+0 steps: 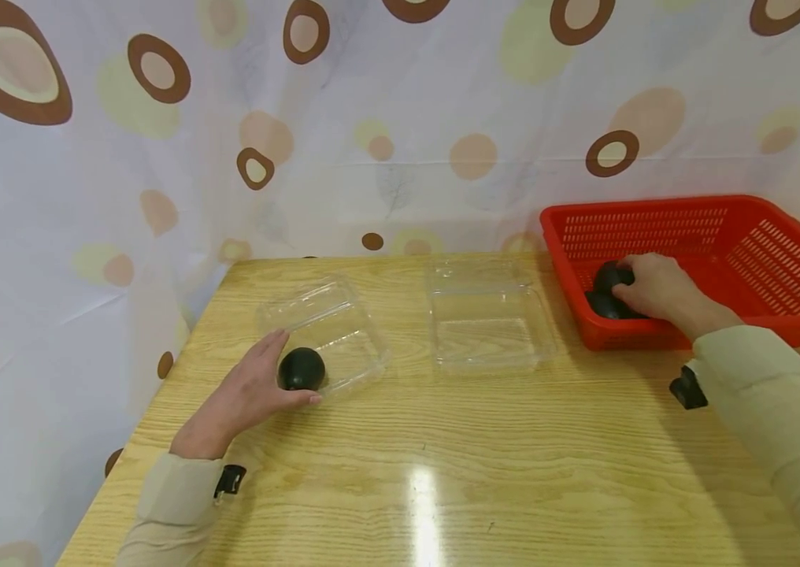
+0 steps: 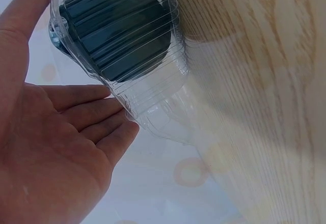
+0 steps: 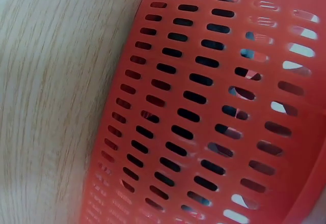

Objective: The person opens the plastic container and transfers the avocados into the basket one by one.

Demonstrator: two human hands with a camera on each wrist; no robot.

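Observation:
A dark green, round fruit [image 1: 302, 368] sits in a clear plastic clamshell box [image 1: 353, 346] at the left of the table. Around its near left corner spreads my left hand [image 1: 247, 394], thumb at the front side, fingers along the left side. The left wrist view shows those fingers [image 2: 84, 114] nearly straight, their tips touching the plastic wall, with the fruit [image 2: 119, 33] visible through it. Inside the red basket [image 1: 655, 335], my right hand [image 1: 662, 291] grips a dark fruit [image 1: 609, 277] between thumb and fingers. Another dark fruit [image 1: 605, 305] lies just below it.
A second clear clamshell box [image 1: 485, 346] stands open between the first box and the basket. In the right wrist view the slotted basket wall [image 3: 188, 96] covers most of the picture and hides the hand. A patterned cloth [image 1: 386, 118] hangs behind the wooden table [image 1: 442, 441].

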